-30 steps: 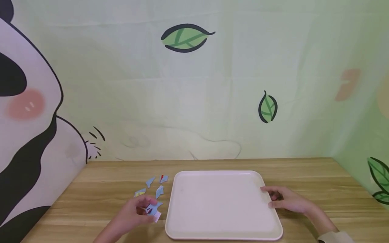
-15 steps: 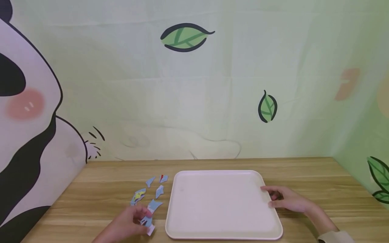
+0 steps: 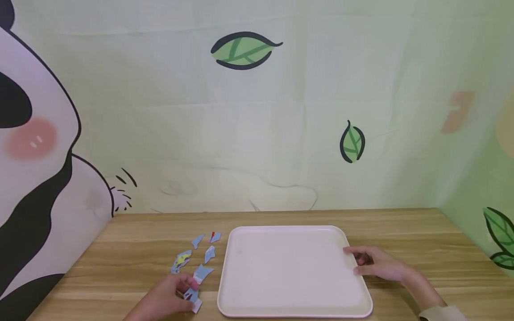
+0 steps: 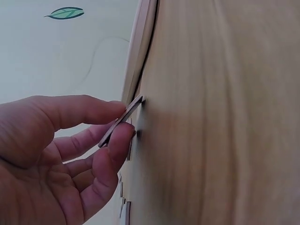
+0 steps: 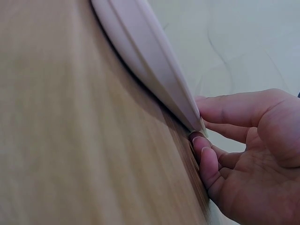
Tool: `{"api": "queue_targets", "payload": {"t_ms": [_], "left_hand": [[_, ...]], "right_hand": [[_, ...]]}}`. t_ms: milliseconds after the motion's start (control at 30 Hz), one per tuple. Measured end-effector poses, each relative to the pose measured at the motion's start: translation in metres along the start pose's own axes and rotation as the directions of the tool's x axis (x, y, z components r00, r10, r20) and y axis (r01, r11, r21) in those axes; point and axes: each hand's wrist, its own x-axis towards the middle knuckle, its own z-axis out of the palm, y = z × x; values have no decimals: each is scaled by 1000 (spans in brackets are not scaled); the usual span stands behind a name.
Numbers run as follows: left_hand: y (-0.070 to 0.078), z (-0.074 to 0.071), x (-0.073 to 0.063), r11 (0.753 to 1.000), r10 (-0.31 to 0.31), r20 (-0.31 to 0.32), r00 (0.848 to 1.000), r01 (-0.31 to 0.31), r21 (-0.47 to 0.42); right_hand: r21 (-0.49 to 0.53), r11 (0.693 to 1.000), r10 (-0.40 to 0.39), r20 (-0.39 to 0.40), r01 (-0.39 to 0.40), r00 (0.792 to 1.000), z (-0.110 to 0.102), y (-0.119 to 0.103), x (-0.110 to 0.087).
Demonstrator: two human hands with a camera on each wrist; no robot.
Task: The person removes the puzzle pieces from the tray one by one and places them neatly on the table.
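Observation:
Low over the wooden table, my left hand (image 3: 170, 294) pinches a blue and white jigsaw puzzle piece (image 3: 192, 295) between thumb and fingers. The left wrist view shows this thin piece (image 4: 121, 123) edge-on and tilted, its far edge close to the tabletop. Just beyond it lies another blue puzzle piece (image 3: 203, 273). My right hand (image 3: 379, 264) grips the right rim of a white tray (image 3: 295, 272). In the right wrist view, the thumb is on the tray's rim (image 5: 161, 61) and the curled fingers reach beneath its edge.
Several more puzzle pieces lie left of the tray: a blue one (image 3: 209, 254), one with a red mark (image 3: 215, 236), a narrow one (image 3: 197, 241) and a yellow-and-blue group (image 3: 181, 261). Behind the wooden table (image 3: 433, 236) hangs a printed cloth backdrop (image 3: 257, 133).
My left hand has brought its puzzle piece toward the near left, below the other pieces, uncovering the blue and the yellow-and-blue ones. The right hand and tray stay put.

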Motion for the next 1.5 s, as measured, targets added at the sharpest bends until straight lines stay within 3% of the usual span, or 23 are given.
{"api": "queue_targets", "payload": {"t_ms": [500, 933, 1100, 1300, 1400, 1500], "left_hand": [[3, 4, -1, 991, -54, -68, 996, 62, 121], [6, 5, -2, 978, -9, -72, 997, 24, 209], [4, 5, -3, 975, 19, -67, 998, -4, 221], [7, 7, -5, 981, -69, -84, 994, 83, 173], [8, 7, -8, 986, -104, -114, 988, 118, 122], [9, 6, -10, 992, -62, -151, 987, 77, 97]], "right_hand": [[1, 1000, -6, 6, 6, 1000, -1, -4, 2], [21, 1000, 11, 24, -12, 1000, -4, -4, 2], [24, 999, -38, 26, 38, 999, -6, -1, -1], [144, 977, -167, 41, 160, 985, -7, 3, -12], [253, 958, -153, 64, 133, 986, -8, -1, -18], [328, 942, -106, 79, 75, 991, -10, -3, -24]]}}
